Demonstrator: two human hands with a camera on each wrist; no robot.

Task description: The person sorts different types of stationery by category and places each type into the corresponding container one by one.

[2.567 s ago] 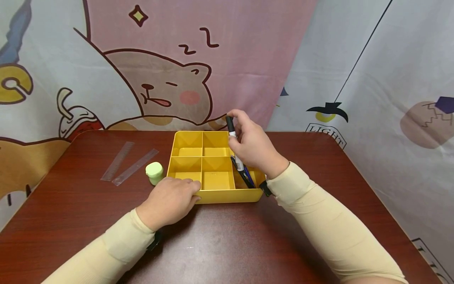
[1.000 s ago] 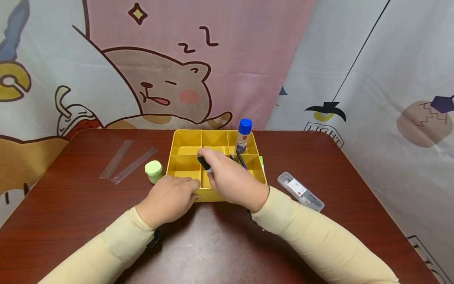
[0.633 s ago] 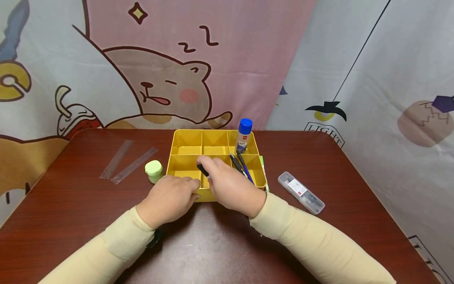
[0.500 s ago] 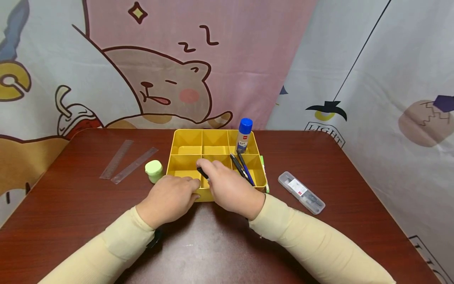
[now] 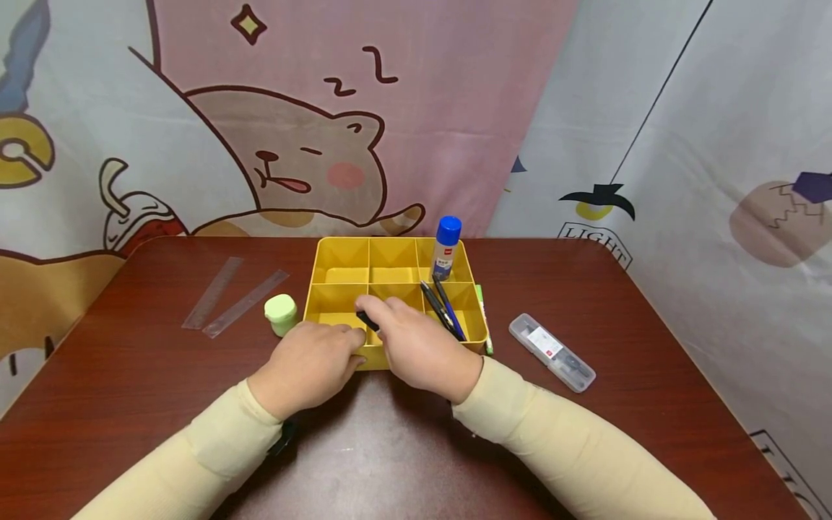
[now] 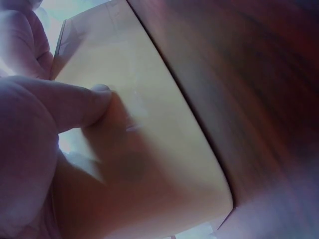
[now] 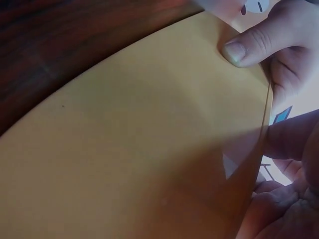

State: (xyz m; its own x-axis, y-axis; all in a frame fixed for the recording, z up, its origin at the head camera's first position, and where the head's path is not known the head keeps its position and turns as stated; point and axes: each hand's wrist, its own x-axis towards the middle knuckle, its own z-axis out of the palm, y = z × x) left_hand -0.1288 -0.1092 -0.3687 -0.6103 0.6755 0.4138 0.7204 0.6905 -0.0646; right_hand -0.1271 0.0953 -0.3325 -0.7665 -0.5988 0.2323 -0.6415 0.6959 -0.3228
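Note:
A yellow divided tray (image 5: 374, 359) sits on the table. My left hand (image 5: 308, 368) grips its front wall near the left corner, fingers over the rim. In the left wrist view, the thumb (image 6: 79, 102) presses the outside of that wall. My right hand (image 5: 422, 347) holds a marker (image 5: 367, 321) low over the front middle compartment. Only the marker's black end shows; the hand hides the rest. Several pens (image 5: 443, 312) lean in the front right compartment, beside the right hand. In the right wrist view, right-hand fingers (image 7: 291, 137) reach over the tray's rim.
A clear bottle with a blue cap (image 5: 445, 249) stands in the tray's back right compartment. Left of the tray are a pale green jar (image 5: 281, 315) and two clear rulers (image 5: 213, 292). A green-and-white item (image 5: 487, 336) lies against its right side; a clear plastic case (image 5: 552, 352) lies further right.
My right hand has carried the marker left and down, from above the front right compartment to the front middle one, uncovering the bottle, pens and plastic case. The left hand has stayed put.

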